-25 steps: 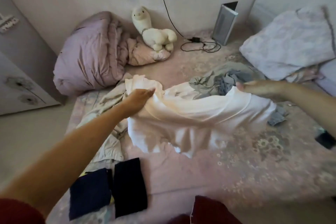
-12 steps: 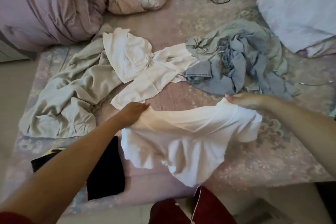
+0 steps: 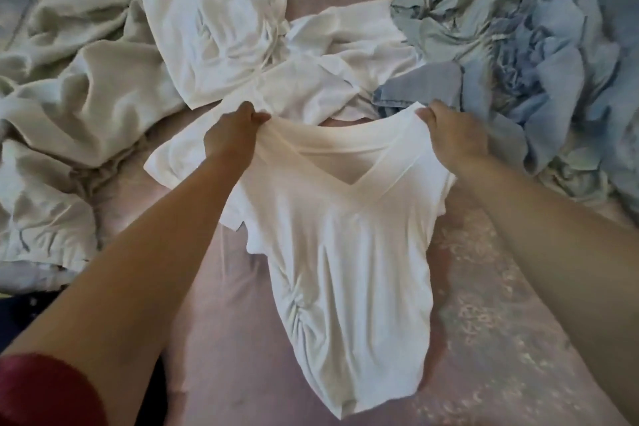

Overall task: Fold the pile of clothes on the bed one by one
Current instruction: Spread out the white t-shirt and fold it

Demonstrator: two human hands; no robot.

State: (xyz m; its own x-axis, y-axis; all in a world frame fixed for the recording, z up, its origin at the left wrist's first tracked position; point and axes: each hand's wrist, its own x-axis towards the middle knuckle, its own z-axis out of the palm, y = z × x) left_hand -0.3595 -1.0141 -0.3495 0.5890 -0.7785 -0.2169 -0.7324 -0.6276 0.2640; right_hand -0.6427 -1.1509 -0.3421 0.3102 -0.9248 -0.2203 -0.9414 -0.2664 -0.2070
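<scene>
White V-neck top (image 3: 349,252) hangs between my hands over the pink bedspread (image 3: 501,339). My left hand (image 3: 230,138) pinches one shoulder, my right hand (image 3: 453,135) the other.

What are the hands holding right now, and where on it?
Both hold one white V-neck shirt by its shoulders: left hand pinches one shoulder, right hand the other, either side of the neckline.

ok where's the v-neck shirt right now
Centre of the head view: the white v-neck shirt is held at its shoulders by the left hand and right hand.
</scene>
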